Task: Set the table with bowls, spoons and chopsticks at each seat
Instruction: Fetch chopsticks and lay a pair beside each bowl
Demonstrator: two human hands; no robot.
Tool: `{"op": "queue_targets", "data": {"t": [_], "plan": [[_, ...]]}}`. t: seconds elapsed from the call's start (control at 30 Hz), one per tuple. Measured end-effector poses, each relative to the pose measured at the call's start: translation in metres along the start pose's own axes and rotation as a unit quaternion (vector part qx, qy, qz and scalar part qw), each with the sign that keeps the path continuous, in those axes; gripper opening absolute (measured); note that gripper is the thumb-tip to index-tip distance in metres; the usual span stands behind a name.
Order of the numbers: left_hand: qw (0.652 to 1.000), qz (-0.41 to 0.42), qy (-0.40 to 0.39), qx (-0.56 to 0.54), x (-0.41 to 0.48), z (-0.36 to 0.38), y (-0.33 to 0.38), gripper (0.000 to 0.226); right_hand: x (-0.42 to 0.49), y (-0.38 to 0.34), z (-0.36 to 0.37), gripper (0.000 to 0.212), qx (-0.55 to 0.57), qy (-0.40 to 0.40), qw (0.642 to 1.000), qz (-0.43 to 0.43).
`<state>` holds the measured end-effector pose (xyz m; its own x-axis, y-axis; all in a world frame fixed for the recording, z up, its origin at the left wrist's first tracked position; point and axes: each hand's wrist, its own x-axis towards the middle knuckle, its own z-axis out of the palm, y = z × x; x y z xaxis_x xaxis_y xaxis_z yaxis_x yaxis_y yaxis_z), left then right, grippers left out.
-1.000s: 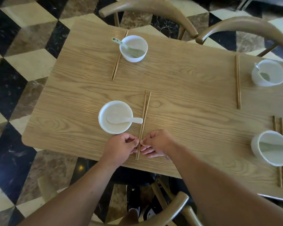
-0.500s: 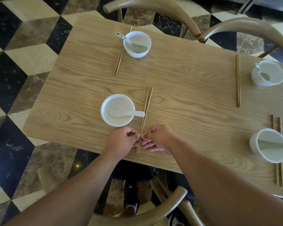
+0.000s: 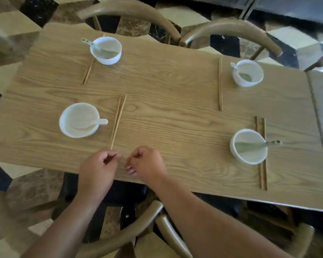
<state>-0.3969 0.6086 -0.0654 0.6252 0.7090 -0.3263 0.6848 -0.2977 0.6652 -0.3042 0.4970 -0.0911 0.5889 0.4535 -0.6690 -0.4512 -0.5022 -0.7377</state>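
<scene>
Your left hand and right hand hover side by side over the near edge of the table, both with fingers curled in and nothing visible between them. The near ends of the near-left chopsticks stop just beyond your left knuckles, and you cannot tell from here whether skin touches wood. That closeness is the first risk: a careless lift of the left hand could nudge the pair and skew it toward the white spoon, whose handle pokes over the right rim of the near-left bowl and ends just beside the sticks. The pair meets at its near end and splays slightly at the far tips, so it reads as placed but not quite parallel. The second risk is at the near-right seat: the near-right bowl appears to sit over its chopsticks, which show both beyond and nearer than it, so it may rock or slide if bumped, and its green spoon overhangs to the right. The far-left bowl also hides the far end of its chopsticks, while the far-right bowl stands apart from its straight pair. All four seats look laid, leaving only tidying.
</scene>
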Motion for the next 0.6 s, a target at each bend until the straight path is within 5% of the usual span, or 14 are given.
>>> {"op": "queue_targets", "data": {"t": [0.27, 0.6], "plan": [[0.981, 0.030, -0.190, 0.006, -0.088, 0.179, 0.108, 0.023, -0.102, 0.090, -0.206, 0.018, -0.153, 0.194, 0.969, -0.006], [0.969, 0.014, -0.246, -0.003, -0.157, 0.313, 0.193, 0.008, -0.122, 0.151, -0.383, 0.008, -0.085, 0.306, 0.947, 0.039]]}}
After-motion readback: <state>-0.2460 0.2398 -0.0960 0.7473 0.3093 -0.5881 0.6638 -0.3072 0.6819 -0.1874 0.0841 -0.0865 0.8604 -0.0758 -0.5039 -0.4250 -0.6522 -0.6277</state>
